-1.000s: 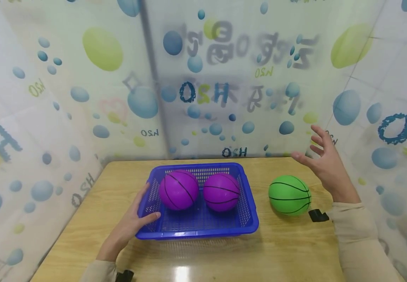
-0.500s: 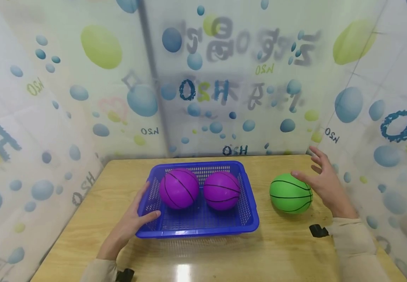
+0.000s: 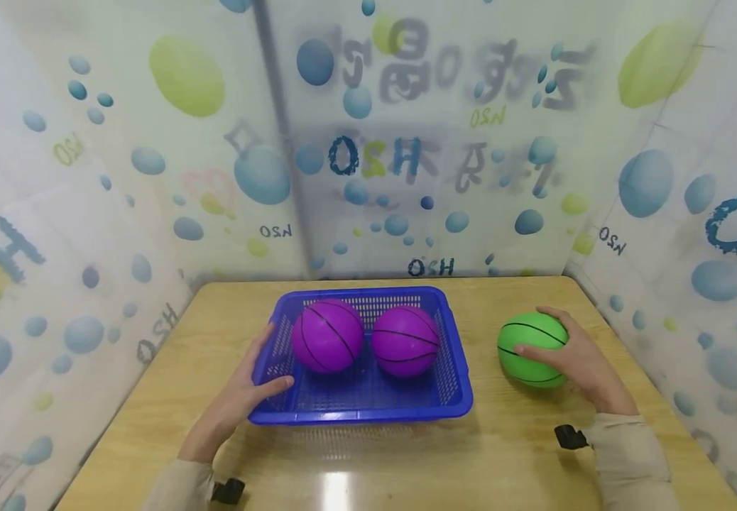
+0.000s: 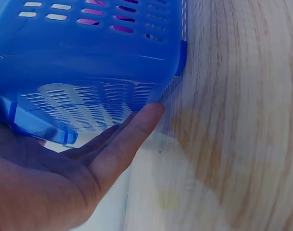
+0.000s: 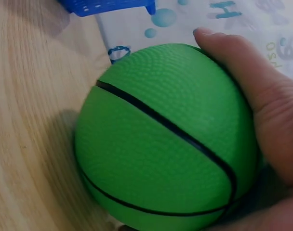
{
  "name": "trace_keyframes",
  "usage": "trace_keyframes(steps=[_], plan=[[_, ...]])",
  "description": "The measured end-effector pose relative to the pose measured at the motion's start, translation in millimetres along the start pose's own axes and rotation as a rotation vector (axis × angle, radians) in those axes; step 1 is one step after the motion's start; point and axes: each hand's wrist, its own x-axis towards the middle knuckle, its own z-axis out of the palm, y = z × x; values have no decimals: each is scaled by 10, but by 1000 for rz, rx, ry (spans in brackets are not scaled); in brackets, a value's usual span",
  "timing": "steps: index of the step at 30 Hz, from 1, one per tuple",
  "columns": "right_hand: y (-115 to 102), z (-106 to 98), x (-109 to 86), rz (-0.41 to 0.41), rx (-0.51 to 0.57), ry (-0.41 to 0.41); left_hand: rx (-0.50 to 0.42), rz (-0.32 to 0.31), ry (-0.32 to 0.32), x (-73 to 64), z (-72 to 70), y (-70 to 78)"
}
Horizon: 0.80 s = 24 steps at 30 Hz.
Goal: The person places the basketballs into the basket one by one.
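Note:
A blue plastic basket [image 3: 358,415] with slotted walls stands on the table, holding two purple balls with black lines, a left one [image 3: 328,336] and a right one [image 3: 405,341]. My left hand [image 3: 236,397] holds the basket's left side, thumb over the rim. In the left wrist view, its fingers [image 4: 132,137] lie along the outside of the wall. To the right of the basket, my right hand [image 3: 582,365] grips a green ball [image 5: 161,139] with black lines, thumb on one side and fingers round the far side, partly hidden. The ball appears to rest on the table.
The wooden table [image 3: 368,461] carries the basket and the green ball, with a gap of bare wood between them. A patterned curtain [image 3: 375,234] encloses the table at the back and both sides. A black device [image 3: 571,437] sits at the right wrist.
My right hand has come down from above and behind the green ball and taken hold of it. The left hand and the basket keep their places; the view has shifted slightly.

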Motion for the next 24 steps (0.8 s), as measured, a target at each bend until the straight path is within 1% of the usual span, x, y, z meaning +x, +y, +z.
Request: trace_keyframes(steps=[3, 8, 13, 20, 24], plan=[[-35, -25, 5, 20, -11, -28, 0, -8, 1, -1, -5, 4], [-50, -40, 22, 40, -45, -50, -1, -16, 1, 3, -2, 18], [-91, -34, 39, 48, -56, -58, -1, -10, 0, 13, -3, 23], [-151, 9, 43, 29, -92, -53, -9, -15, 3, 8, 2, 15], [-166, 8, 32, 40, -68, -55, -10, -17, -2, 1, -3, 24]])
